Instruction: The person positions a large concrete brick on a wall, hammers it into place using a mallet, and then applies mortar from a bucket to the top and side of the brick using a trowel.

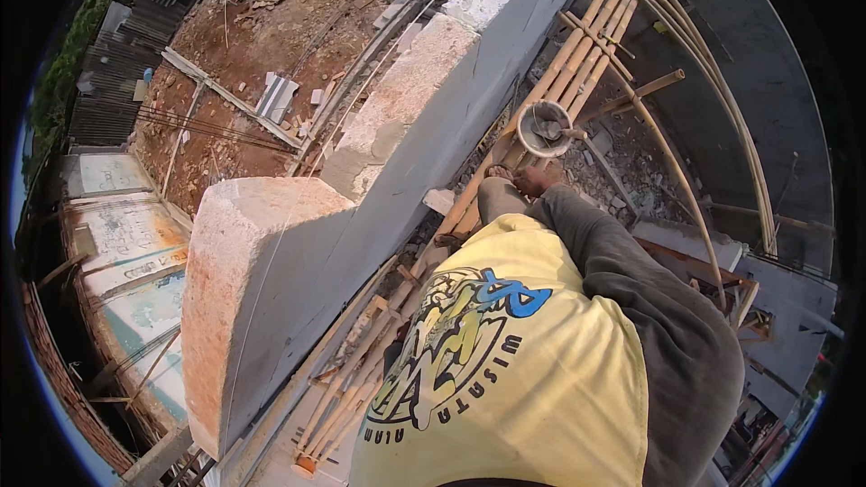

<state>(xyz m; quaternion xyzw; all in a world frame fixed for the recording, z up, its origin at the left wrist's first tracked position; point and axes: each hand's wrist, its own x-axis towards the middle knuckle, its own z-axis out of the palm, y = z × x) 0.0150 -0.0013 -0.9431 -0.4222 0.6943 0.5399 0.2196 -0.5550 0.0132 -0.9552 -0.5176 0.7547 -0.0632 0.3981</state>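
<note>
High on a bamboo scaffold (577, 63) beside an unfinished block wall (379, 171), with bare red earth and rubble far below on the left.

The right hand (539, 179) reaches down to the poles just near a round mortar pan (543, 128); whether it is clenched or loose cannot be told. The left hand is out of sight. A trowel (552, 131) lies across the wet mortar in the pan, its long axis running left to right and its handle pointing right. The wall's near face looks grey and smooth, its top rough and bare, so finishing seems partly done.
</note>
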